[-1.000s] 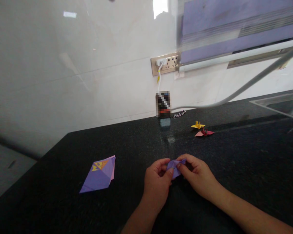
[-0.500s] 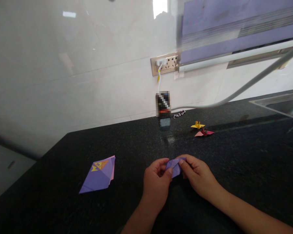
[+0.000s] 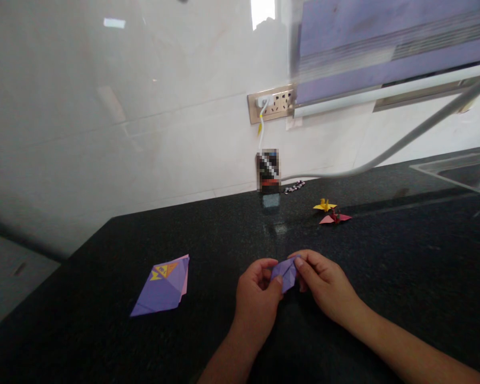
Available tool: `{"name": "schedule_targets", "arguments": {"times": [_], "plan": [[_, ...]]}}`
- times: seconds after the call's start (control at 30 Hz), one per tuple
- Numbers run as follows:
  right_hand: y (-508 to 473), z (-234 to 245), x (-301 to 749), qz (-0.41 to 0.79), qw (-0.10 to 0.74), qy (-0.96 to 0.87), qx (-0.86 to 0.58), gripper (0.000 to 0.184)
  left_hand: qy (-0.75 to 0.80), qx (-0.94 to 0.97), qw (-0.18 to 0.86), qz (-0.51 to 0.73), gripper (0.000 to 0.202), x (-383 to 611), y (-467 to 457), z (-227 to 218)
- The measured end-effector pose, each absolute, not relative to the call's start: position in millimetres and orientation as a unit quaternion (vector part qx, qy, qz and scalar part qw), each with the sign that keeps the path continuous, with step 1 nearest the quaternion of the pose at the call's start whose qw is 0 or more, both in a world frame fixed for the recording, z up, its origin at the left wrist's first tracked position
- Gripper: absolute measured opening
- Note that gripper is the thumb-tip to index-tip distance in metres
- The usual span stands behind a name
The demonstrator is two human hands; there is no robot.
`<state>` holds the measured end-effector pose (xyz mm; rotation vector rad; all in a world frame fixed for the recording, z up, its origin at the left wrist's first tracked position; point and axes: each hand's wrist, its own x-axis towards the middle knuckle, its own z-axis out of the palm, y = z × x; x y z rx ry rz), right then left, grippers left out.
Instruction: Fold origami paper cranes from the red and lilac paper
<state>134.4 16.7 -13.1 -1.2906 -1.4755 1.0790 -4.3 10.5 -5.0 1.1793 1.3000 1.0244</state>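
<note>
A small folded piece of purple origami paper point(image 3: 285, 271) is held between both hands just above the dark counter. My left hand point(image 3: 256, 296) pinches its left edge, thumb on top. At its upper right corner, my right hand point(image 3: 324, 282) grips the paper between thumb and index finger. Farther left lies a larger folded purple paper point(image 3: 162, 290) with a yellow and orange print, and pink paper point(image 3: 185, 285) shows beneath it. Beyond my right hand stand a yellow paper crane point(image 3: 325, 205) and a red and pink paper crane point(image 3: 335, 217).
The black speckled counter point(image 3: 208, 229) runs along a white wall. A plugged-in wall socket point(image 3: 271, 103), a blurred-out device point(image 3: 269, 172) and a beaded strand point(image 3: 295, 187) are at the back. A grey hose point(image 3: 368, 166) and a sink rim point(image 3: 444, 173) lie to the right.
My right thumb and fingers have shifted slightly up along the paper's upper right corner. My left hand keeps its pinch nearly unmoved.
</note>
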Motion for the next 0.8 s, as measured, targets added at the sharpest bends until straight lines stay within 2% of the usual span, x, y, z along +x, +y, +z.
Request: {"name": "schedule_targets", "arguments": {"times": [0.3, 0.5, 0.8], "plan": [[14.2, -17.8, 132.7, 0.429, 0.430, -0.620, -0.496, 0.021, 0.558, 0.496, 0.536, 0.394, 0.028, -2.7, 9.6, 2.1], [12.8, -15.2, 132.6, 0.407, 0.441, -0.627, -0.497, 0.019, 0.545, 0.482, 0.562, 0.393, 0.023, -4.6, 11.3, 3.2], [11.8, -12.9, 132.2, 0.418, 0.450, -0.606, -0.506, 0.018, 0.541, 0.493, 0.536, 0.421, 0.017, -4.8, 9.6, 5.8]]}}
